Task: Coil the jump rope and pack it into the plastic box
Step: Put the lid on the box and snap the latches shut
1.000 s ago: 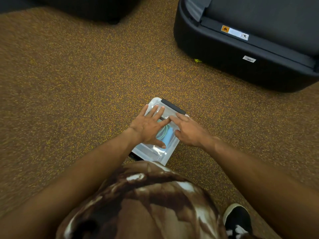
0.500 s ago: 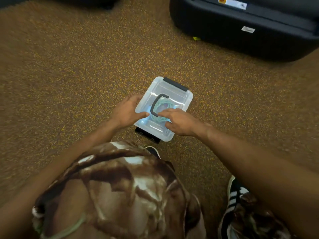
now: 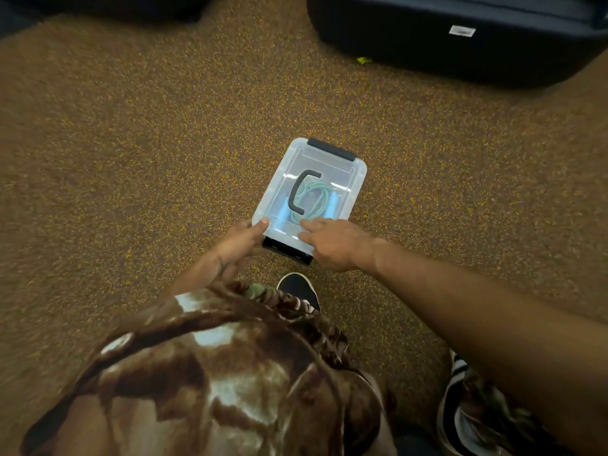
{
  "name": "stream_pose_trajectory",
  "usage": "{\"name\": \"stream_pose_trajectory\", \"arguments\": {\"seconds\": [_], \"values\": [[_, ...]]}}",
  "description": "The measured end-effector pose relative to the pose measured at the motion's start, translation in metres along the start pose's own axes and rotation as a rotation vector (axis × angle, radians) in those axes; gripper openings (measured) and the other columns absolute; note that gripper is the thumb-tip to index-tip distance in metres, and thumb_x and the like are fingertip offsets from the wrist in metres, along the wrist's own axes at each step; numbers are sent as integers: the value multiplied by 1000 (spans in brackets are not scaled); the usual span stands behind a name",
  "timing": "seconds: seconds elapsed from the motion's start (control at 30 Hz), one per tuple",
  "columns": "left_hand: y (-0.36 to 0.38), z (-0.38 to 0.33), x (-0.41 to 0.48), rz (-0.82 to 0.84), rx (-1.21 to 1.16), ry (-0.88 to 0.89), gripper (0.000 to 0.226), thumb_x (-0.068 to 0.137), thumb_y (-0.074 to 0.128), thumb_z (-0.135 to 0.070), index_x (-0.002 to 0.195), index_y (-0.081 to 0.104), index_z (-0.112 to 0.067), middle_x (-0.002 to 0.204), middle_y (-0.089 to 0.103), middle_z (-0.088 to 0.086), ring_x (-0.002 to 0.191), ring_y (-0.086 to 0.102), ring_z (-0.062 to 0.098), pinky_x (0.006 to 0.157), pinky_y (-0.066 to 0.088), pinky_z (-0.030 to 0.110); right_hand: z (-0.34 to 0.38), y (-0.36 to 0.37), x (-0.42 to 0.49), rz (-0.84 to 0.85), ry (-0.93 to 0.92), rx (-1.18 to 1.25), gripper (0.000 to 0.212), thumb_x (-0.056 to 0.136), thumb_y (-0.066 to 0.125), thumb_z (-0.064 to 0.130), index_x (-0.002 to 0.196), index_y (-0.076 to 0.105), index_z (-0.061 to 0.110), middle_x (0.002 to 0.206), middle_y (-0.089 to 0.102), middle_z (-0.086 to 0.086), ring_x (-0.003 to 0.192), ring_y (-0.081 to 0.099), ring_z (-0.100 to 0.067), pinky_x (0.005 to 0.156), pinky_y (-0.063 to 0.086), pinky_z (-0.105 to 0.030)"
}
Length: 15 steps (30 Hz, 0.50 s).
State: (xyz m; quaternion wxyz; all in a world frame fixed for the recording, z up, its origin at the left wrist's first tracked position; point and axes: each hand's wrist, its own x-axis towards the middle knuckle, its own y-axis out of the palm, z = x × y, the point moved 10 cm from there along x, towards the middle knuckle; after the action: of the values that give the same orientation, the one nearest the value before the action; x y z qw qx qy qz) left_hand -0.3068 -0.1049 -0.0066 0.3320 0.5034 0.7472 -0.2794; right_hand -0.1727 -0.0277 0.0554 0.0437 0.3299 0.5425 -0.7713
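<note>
- The left hand (image 3: 238, 245) has slid from the left side of the plastic box (image 3: 357, 174) to its near-left corner, thumb on top, fingers curled under.
- The right hand (image 3: 335, 243) has drawn back to the near edge, fingers straight and together, pressing down.
- The jump rope (image 3: 316, 195) stays coiled inside the box on the carpet (image 3: 164, 159).

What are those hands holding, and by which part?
The clear plastic box, at its near end: the left hand grips the near-left corner, thumb on the lid; the right hand rests fingers on the lid's near edge.

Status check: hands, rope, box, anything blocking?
Left hand holds plastic box near corner. Right hand fingers flat on lid. Jump rope coiled inside. Nothing in the way.
</note>
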Motion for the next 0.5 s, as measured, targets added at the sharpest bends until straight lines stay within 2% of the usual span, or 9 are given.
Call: {"name": "stream_pose_trajectory", "arguments": {"seconds": [0.2,0.33,0.4,0.5], "values": [[3,2,3,-6,18,-6,38,98,57,-41,130,50,-22,119,67,9,108,63,30,75,51,39,0,3,0,25,-22,-56,58,102,42,21,157,21,21,167,7,-2,152,17,-26,118,29,-44],[-10,3,12,-96,86,11,51,92,68,-35,134,49,-12,105,72,11,95,70,28,93,54,55,0,0,1,48,-66,-125,60,101,43,20,156,21,23,167,7,-1,151,19,-23,112,32,-41],[-17,-2,11,-168,131,35,67,86,74,-38,141,44,-13,109,72,9,91,72,26,87,58,52,0,-3,4,53,-99,-179,58,102,42,21,156,22,25,167,9,0,150,23,-22,109,34,-41],[-19,-22,-7,-305,340,142,83,75,83,-38,142,37,-19,122,59,-4,103,65,24,84,55,40,-2,-7,3,78,-148,-229,56,102,39,19,156,24,25,167,10,1,149,27,-20,107,35,-41]]}}
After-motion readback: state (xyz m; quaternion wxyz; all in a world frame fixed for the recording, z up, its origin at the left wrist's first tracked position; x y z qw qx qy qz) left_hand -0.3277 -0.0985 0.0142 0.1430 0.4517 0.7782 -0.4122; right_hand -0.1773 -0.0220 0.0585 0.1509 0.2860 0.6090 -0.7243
